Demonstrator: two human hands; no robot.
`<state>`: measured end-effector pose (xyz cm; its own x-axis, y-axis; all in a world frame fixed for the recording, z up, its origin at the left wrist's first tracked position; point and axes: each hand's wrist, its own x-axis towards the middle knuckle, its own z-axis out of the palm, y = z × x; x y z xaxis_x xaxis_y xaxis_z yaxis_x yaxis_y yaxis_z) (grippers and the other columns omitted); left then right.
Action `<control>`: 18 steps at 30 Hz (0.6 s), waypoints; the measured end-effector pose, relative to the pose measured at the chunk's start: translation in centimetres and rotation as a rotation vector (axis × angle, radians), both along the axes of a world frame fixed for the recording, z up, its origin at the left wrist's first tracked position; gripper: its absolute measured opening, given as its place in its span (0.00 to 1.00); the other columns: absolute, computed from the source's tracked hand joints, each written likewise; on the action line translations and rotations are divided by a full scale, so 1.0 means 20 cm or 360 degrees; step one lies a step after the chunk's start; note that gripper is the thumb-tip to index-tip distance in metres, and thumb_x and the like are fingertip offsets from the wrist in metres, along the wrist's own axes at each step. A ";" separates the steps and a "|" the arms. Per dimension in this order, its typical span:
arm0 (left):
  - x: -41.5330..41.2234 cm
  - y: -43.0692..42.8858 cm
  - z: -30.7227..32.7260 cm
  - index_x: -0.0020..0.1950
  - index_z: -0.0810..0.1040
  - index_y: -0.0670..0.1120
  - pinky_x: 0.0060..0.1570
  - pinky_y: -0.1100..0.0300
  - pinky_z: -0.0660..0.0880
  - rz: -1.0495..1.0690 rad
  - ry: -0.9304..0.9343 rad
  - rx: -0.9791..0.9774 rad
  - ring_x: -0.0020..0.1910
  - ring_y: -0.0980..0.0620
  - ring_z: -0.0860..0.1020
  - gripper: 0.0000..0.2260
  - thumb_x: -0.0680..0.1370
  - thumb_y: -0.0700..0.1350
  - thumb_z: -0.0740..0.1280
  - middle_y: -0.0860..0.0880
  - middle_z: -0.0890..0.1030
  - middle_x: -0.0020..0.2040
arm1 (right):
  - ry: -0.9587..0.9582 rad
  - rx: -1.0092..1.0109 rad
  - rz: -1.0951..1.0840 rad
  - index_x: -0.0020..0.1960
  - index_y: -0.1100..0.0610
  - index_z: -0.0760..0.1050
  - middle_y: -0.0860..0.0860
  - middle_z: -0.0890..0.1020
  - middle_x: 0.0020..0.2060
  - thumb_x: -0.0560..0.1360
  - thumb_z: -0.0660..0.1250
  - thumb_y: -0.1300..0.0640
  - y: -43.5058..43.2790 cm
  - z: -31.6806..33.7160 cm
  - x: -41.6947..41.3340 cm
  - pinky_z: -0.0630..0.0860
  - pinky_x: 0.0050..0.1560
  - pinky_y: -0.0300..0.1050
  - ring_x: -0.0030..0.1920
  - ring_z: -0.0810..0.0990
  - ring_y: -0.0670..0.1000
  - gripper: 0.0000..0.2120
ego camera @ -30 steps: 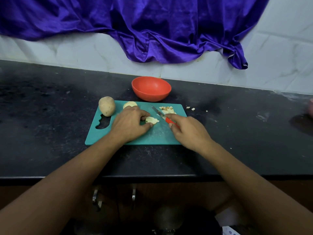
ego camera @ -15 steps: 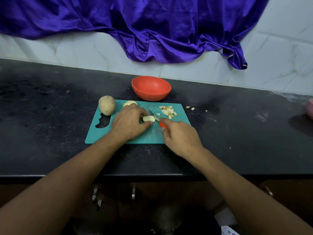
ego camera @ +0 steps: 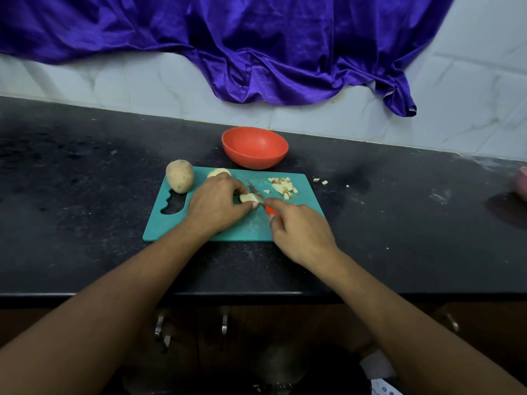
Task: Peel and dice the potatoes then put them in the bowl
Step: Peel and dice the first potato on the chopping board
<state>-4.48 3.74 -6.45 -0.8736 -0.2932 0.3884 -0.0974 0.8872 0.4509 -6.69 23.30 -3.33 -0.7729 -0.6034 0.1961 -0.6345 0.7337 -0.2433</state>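
The left hand point(ego camera: 216, 202) pinches a potato piece point(ego camera: 247, 197) on the cutting board point(ego camera: 245, 228); the right hand point(ego camera: 299, 232) grips the knife point(ego camera: 258, 196). Its blade touches that piece

The light is dim and cool, leaving the black table point(ego camera: 85, 201) murky and faintly grainy. The purple cloth point(ego camera: 256, 47) catches a satin sheen along its folds. A soft shadow pools beneath the red bowl point(ego camera: 254, 148). Wide-angle distortion bows the table's front edge, and the lower frame sinks into soft darkness.
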 end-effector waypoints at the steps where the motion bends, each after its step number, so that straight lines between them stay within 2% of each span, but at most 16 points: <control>1: 0.00 0.00 0.00 0.56 0.85 0.52 0.47 0.55 0.73 -0.0006 -0.0004 0.0001 0.54 0.51 0.78 0.17 0.74 0.61 0.73 0.52 0.81 0.52 | 0.0031 0.0044 0.0005 0.77 0.42 0.68 0.49 0.79 0.45 0.84 0.56 0.50 0.00 0.00 0.01 0.69 0.41 0.47 0.42 0.73 0.51 0.21; 3: 0.00 -0.01 0.00 0.56 0.85 0.52 0.46 0.56 0.72 -0.0018 -0.0009 0.0007 0.53 0.51 0.78 0.16 0.74 0.59 0.73 0.52 0.81 0.51 | 0.0076 0.0103 0.0011 0.77 0.43 0.66 0.49 0.76 0.42 0.84 0.55 0.50 -0.01 0.00 0.02 0.67 0.40 0.47 0.41 0.72 0.51 0.21; 7: 0.00 -0.02 0.00 0.57 0.85 0.51 0.47 0.57 0.72 -0.0014 -0.0017 0.0023 0.52 0.52 0.78 0.16 0.74 0.58 0.74 0.52 0.81 0.52 | 0.0183 0.0218 0.0053 0.79 0.45 0.64 0.52 0.81 0.44 0.84 0.55 0.52 -0.01 0.00 0.03 0.66 0.39 0.48 0.44 0.79 0.56 0.23; 10: 0.00 -0.01 0.01 0.57 0.85 0.51 0.46 0.58 0.72 0.0003 -0.0017 0.0030 0.52 0.52 0.78 0.16 0.74 0.58 0.74 0.52 0.82 0.52 | 0.0213 0.0304 0.0085 0.81 0.46 0.61 0.51 0.75 0.40 0.84 0.55 0.53 -0.01 0.01 0.03 0.65 0.38 0.48 0.40 0.73 0.54 0.24; 13: 0.01 0.00 0.01 0.57 0.85 0.51 0.45 0.58 0.71 0.0017 -0.0009 0.0048 0.51 0.53 0.79 0.15 0.74 0.57 0.74 0.52 0.82 0.53 | 0.0194 0.0338 0.0084 0.80 0.44 0.61 0.52 0.80 0.46 0.84 0.55 0.52 0.02 0.01 0.00 0.67 0.39 0.49 0.44 0.78 0.55 0.24; 18: 0.01 0.00 0.02 0.58 0.85 0.50 0.45 0.58 0.71 0.0032 -0.0025 0.0052 0.52 0.52 0.79 0.16 0.75 0.57 0.75 0.51 0.82 0.54 | -0.0023 0.0096 -0.0075 0.78 0.42 0.67 0.51 0.83 0.53 0.84 0.56 0.50 0.05 0.00 -0.02 0.75 0.45 0.50 0.51 0.80 0.55 0.22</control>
<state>-4.23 3.77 -5.98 -0.8733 -0.3232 0.3645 -0.1225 0.8699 0.4779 -7.17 24.23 -3.43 -0.8033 -0.5766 0.1488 -0.5955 0.7763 -0.2067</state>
